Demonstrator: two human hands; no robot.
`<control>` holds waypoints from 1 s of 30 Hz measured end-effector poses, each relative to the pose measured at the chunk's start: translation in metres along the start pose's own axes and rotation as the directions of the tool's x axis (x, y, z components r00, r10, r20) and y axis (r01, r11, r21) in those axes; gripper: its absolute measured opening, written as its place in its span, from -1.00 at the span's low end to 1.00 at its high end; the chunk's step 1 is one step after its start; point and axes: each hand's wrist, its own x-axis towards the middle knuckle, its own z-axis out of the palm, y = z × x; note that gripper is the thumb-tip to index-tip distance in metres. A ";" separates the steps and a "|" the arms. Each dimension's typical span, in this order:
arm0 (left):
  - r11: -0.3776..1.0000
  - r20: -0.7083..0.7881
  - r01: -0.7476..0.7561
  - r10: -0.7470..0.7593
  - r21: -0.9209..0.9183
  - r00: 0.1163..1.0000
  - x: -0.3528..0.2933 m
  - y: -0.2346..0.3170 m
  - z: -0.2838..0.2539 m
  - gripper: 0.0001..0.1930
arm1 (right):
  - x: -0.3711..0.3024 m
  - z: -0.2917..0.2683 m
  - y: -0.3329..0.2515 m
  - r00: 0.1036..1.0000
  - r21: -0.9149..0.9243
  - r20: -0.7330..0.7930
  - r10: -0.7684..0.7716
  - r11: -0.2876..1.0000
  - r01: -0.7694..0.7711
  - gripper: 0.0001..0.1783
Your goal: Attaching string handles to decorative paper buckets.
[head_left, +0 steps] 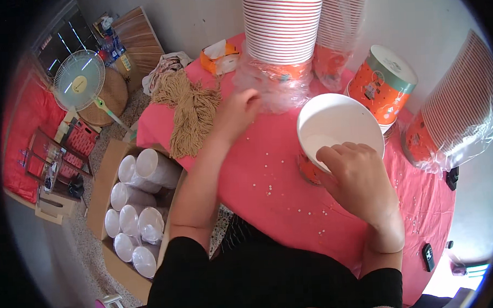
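While the right hand (358, 177) grips the near rim of a white-lined bucket (332, 118), right of centre in the head view, the left hand (239, 111) hangs at upper centre with thumb and fingers drawn close together. Cannot tell whether a scrap of film sits between them.

Key relation: bucket lies just up from the right hand, which is clearly the nearer one, already touching. From the left hand it lies to the right, with a strip of pink-covered surface (281, 229) between. Mouth faces up toward the viewer; long axis looks near upright, though the base is mostly hidden.

Left hand is nearest the loose clear plastic (280, 96) around the foot of a tall tub stack (283, 28), top centre. Upper right: an orange tub (377, 89), pale end up, and a wrapped stack (453, 98), leaning. Left of the left hand: a beige yarn bundle (193, 115). Lower left: a carton (123, 272) of white tubs (137, 220).
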 end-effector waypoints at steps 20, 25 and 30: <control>0.867 -0.132 0.055 -0.138 -0.495 0.982 -0.063 0.027 -0.039 -0.92 | 0.004 -0.004 0.007 0.989 0.200 -0.149 -0.003 0.979 0.033 -0.75; 0.705 -0.083 0.008 -0.095 -0.709 0.992 -0.090 0.079 -0.031 -0.93 | 0.012 0.004 0.006 0.966 0.403 -0.259 0.011 0.910 0.098 -0.69; 0.651 -0.107 -0.037 -0.068 -0.758 0.992 -0.097 0.096 -0.024 -0.92 | 0.011 0.004 0.002 0.962 0.449 -0.220 -0.160 0.859 0.246 -0.58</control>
